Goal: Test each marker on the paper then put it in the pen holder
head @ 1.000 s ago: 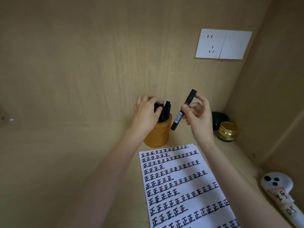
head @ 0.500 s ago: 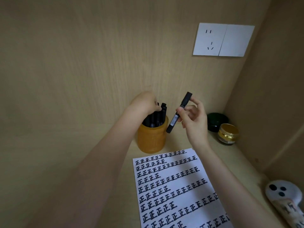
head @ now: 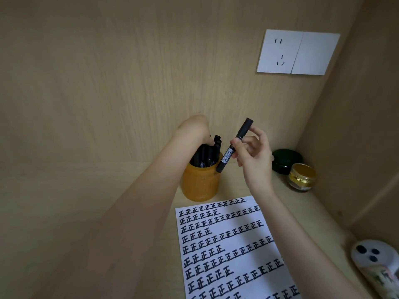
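— Any writing you can make out over there?

— Plenty on the white sheet of paper (head: 226, 244). It lies flat on the pale wooden desk (head: 86, 212) just in front of the orange cylindrical pen holder (head: 201, 184), and it is covered in rows of the black character 正. The slim black marker (head: 234, 145) has a white barcode label low on its barrel. There is small pale print above that, too fine to read.

— Where is that marker?

— In the air just right of the holder, tilted, top end leaning off to the right and bottom end down by the holder's rim. The right hand (head: 252, 156) pinches it about the middle, thumb and fingers curled on the barrel.

— And the other hand?

— The left hand (head: 194, 128) is bent at the wrist over the holder, fingers down among the bunch of black markers (head: 207, 152) standing in it. Its own wrist hides them, so I can't tell whether it grips one. The forearm also covers the holder's left side. The hands are apart.

— What else is about?

— Right of the holder sits a dark green round jar (head: 286, 160), and just beside that a small glass jar with a gold lid (head: 302, 176). High above and to the right is a white wall socket plate (head: 298, 52). Far to the right, nearer us, lies a white rounded object with three black dots (head: 371, 255); the marks lower on it are blurred.
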Demonstrator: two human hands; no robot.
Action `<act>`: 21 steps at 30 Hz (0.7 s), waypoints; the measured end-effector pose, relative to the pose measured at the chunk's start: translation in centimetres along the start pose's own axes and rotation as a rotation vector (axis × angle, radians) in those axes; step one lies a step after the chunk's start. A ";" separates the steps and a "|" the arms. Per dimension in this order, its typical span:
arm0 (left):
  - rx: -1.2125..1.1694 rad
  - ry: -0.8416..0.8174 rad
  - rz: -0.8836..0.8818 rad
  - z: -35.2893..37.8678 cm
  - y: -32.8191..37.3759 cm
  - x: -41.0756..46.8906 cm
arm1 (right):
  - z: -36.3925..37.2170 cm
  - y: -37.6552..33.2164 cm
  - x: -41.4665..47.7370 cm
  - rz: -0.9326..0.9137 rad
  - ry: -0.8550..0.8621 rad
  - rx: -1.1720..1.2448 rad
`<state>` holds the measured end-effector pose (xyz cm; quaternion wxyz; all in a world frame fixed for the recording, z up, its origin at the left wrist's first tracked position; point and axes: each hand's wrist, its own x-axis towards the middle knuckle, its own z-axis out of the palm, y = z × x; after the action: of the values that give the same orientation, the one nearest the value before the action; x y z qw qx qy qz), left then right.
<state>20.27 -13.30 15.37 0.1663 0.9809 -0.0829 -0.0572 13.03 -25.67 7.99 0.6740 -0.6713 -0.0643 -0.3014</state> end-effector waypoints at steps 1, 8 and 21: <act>-0.015 0.011 -0.003 0.1 0.0 0.0 | 0.0 0.0 -0.1 0.000 0.000 0.004; -0.069 0.097 0.010 0.8 -0.2 0.1 | -0.2 -0.3 -0.1 -0.015 0.018 0.001; -0.084 0.389 0.153 2.3 -0.8 -1.6 | 0.0 -0.4 0.6 -0.063 0.037 0.008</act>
<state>18.46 -12.95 13.12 0.2238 0.9565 -0.1208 0.1426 13.36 -25.81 8.63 0.6681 -0.6604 -0.0741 -0.3347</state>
